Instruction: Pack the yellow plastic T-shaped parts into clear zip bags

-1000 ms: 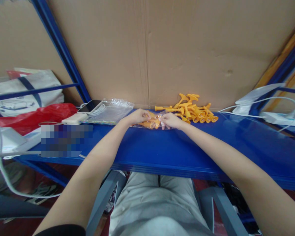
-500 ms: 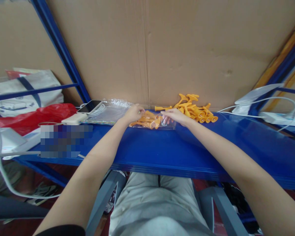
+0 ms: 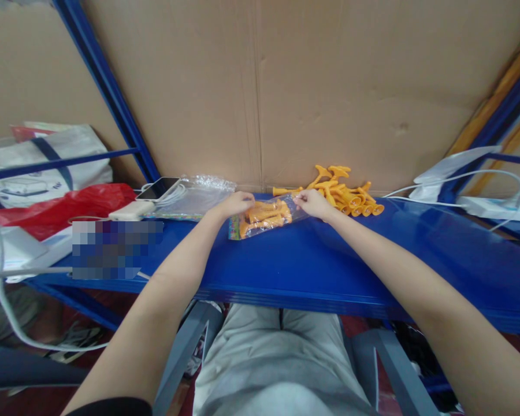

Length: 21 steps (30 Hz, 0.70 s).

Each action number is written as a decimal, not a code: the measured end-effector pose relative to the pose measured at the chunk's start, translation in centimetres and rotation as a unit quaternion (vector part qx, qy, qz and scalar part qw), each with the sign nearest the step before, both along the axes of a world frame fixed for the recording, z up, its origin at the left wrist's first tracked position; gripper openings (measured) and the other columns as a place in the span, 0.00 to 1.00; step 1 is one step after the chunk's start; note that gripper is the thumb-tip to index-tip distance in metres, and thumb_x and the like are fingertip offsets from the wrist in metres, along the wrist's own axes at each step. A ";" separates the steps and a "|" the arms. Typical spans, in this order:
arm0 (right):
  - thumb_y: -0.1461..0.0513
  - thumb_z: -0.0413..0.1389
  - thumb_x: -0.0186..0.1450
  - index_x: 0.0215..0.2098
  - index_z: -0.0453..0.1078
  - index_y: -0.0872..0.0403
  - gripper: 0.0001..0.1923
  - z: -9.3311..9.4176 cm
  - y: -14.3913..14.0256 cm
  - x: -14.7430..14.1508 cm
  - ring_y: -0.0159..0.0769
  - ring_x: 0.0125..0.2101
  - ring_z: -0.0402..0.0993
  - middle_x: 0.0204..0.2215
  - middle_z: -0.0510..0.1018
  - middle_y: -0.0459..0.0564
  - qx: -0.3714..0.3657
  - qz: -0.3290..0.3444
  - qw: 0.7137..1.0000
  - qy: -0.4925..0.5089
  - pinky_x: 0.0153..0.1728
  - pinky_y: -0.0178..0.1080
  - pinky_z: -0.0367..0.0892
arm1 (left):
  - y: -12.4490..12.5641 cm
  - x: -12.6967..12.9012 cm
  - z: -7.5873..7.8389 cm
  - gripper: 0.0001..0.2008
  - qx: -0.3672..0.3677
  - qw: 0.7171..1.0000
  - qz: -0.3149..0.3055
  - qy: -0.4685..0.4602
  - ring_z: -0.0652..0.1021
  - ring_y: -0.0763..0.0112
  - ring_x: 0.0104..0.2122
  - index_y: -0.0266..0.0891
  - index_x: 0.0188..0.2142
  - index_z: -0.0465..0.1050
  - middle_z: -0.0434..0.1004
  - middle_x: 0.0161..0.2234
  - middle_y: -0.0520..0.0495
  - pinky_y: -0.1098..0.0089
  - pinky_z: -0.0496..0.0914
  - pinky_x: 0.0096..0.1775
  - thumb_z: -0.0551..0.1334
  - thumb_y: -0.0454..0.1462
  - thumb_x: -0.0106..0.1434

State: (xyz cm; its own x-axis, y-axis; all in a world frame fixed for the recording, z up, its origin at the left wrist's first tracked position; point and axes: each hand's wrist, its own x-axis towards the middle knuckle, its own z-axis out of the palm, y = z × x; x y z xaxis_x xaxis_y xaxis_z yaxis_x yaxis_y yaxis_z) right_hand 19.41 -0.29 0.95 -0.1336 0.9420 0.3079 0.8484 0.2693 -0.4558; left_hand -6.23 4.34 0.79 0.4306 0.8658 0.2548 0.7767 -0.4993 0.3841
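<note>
Brown cardboard [image 3: 329, 86] backs a blue surface [image 3: 294, 260]. On it, right of the middle, lies a pile of orange pieces [image 3: 341, 195]. Just left of that pile, a clear bag [image 3: 234, 227] contains more orange pieces [image 3: 267, 216]. The right hand [image 3: 311, 202] is clamped on the bag's right end; the left hand [image 3: 237, 203] is by its left part, but whether it grips cannot be told.

Passage left open across front-middle of blue painted metal tabletop [image 3: 277, 268]. Rear closed off by tall brown cardboard panel [image 3: 329, 86]; right-rear blocked by heaped orange horn-shaped pieces [image 3: 330, 193]; left-rear occupied by flat clear plastic bags [image 3: 199, 199].
</note>
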 end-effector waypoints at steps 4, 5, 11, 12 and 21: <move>0.62 0.47 0.70 0.41 0.76 0.57 0.15 0.0 -0.8 0.2 0.47 0.48 0.73 0.44 0.79 0.60 0.087 -0.034 0.976 -0.198 0.48 0.45 0.61 | -1.1 0.7 0.6 0.10 -0.010 1.000 0.020 0.002 0.76 0.65 0.30 0.37 0.24 0.74 0.77 0.24 0.50 0.71 0.68 0.32 0.54 0.37 0.49; 0.63 0.46 0.71 0.43 0.75 0.58 0.16 -0.1 -1.0 0.2 0.48 0.50 0.71 0.46 0.78 0.62 0.105 -0.035 0.968 -0.225 0.49 0.47 0.59 | -1.4 0.8 0.8 0.10 -0.003 1.000 0.028 -0.003 0.76 0.66 0.28 0.37 0.24 0.73 0.76 0.23 0.49 0.72 0.67 0.30 0.54 0.36 0.50; 0.62 0.45 0.70 0.47 0.72 0.63 0.18 -0.3 -1.1 0.2 0.53 0.51 0.69 0.46 0.76 0.68 0.145 -0.045 0.965 -0.216 0.51 0.48 0.59 | -1.9 1.6 0.8 0.09 -0.033 0.993 0.103 -0.046 0.72 0.73 0.18 0.37 0.33 0.75 0.77 0.22 0.49 0.75 0.65 0.24 0.57 0.34 0.56; 0.61 0.46 0.70 0.45 0.73 0.63 0.17 -0.4 -1.0 0.2 0.53 0.51 0.70 0.45 0.76 0.69 0.136 -0.049 0.971 -0.188 0.51 0.47 0.60 | -1.9 1.6 0.7 0.08 -0.031 0.992 0.114 -0.049 0.73 0.73 0.19 0.37 0.34 0.75 0.78 0.23 0.48 0.75 0.65 0.25 0.58 0.34 0.56; 0.56 0.58 0.64 0.24 0.74 0.55 0.14 -1.1 0.7 1.0 0.54 0.42 0.76 0.22 0.77 0.59 -0.002 -0.111 0.994 -0.021 0.47 0.50 0.67 | -2.2 1.9 0.4 0.05 -0.164 0.965 0.119 -0.163 0.75 0.71 0.22 0.38 0.38 0.71 0.77 0.23 0.49 0.75 0.64 0.23 0.59 0.35 0.62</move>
